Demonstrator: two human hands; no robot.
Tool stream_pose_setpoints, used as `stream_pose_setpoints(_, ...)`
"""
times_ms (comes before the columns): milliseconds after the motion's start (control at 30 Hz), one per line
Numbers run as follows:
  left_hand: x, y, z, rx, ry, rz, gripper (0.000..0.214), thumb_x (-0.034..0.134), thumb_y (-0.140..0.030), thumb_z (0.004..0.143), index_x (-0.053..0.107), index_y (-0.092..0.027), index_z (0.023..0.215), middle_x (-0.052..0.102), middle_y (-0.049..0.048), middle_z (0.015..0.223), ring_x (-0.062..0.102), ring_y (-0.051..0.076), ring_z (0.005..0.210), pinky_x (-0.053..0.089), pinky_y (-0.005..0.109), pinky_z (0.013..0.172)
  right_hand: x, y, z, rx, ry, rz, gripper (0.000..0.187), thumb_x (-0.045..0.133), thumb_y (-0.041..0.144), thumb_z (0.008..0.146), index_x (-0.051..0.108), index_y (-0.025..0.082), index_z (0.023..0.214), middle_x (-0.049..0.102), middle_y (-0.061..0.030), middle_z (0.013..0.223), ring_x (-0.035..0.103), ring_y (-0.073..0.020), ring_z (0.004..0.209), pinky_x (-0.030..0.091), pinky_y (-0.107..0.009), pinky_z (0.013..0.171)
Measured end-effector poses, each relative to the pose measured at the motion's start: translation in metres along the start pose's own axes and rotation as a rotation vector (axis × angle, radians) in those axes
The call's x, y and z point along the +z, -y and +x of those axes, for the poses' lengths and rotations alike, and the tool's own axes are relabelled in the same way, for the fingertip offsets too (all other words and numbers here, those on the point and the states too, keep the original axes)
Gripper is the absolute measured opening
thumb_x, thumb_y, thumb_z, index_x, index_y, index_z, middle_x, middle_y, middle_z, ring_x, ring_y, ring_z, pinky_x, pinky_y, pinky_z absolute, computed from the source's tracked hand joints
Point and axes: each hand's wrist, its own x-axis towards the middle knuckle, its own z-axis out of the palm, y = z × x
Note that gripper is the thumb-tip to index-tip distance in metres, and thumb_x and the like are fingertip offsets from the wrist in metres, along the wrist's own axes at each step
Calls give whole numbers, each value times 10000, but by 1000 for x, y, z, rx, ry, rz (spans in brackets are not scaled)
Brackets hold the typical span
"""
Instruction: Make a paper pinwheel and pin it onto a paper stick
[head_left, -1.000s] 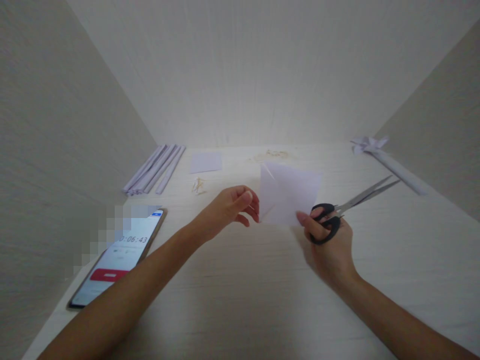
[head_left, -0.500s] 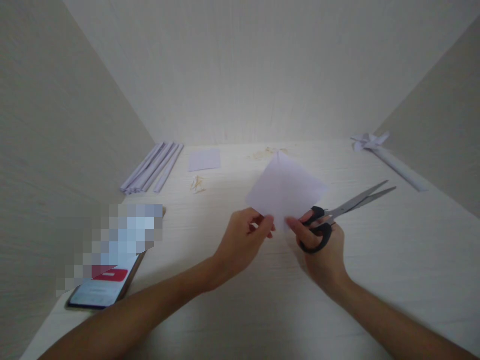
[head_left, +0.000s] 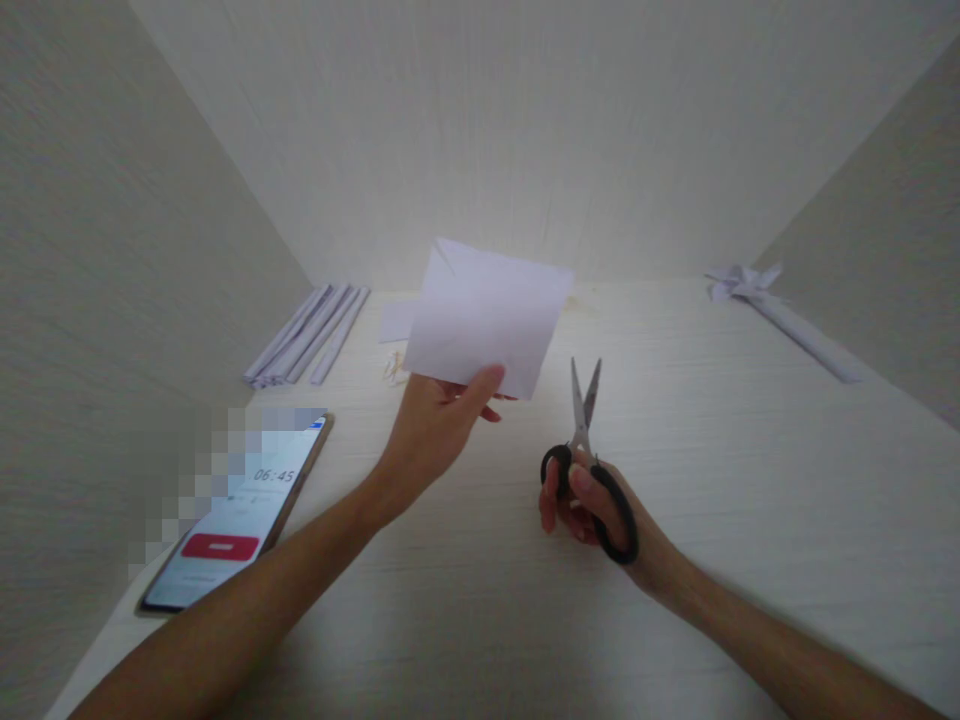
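Observation:
A white sheet of paper [head_left: 487, 315] is held up by my left hand [head_left: 442, 425], the thumb on its near face and the other fingers behind it. Near its upper left corner the paper shows a short diagonal line. My right hand [head_left: 592, 500] grips a pair of scissors [head_left: 582, 430] by its black handles, with thumb and finger in the loops. The steel blades stand slightly apart and point away from me. A gap separates the blades from the paper.
Several rolled paper tubes [head_left: 307, 335] lie at the back left. A small paper piece [head_left: 396, 320] and some thin sticks [head_left: 394, 367] sit partly behind the held sheet. A phone [head_left: 232, 520] rests at left. A paper pinwheel on a tube [head_left: 795, 330] lies at the back right.
My right hand has let go of the paper, moved left and toward me, and turned the scissors from rightward to forward. My left hand has moved the sheet up and left and turned it.

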Motion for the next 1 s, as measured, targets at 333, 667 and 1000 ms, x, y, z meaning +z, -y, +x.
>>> stream_pose_setpoints(333, -1, -13, -1, -97, 40, -7, 221, 594, -300, 662, 600, -103, 763, 664, 44, 739, 613, 134, 603, 539, 240, 568, 3, 15, -4, 97, 145, -198, 419, 415, 557, 762, 436, 173, 594, 450, 9, 532, 411, -101, 496, 311, -218, 435)
stream_pose_setpoints(667, 1, -10, -4, -138, 99, 0, 201, 589, -282, 666, 608, -109, 767, 668, 36, 706, 618, 133, 576, 543, 239, 573, 6, 18, -3, 135, 112, -188, 415, 433, 576, 735, 411, 184, 601, 441, 22, 503, 409, -103, 479, 315, -222, 432)
stream_pose_setpoints(1000, 1, -8, -4, -125, 113, -4, 163, 590, -262, 660, 598, -122, 744, 651, 13, 692, 609, 117, 565, 535, 208, 548, 6, 15, -3, 127, 115, -209, 405, 424, 558, 753, 412, 185, 597, 438, 20, 511, 403, -103, 485, 309, -222, 437)
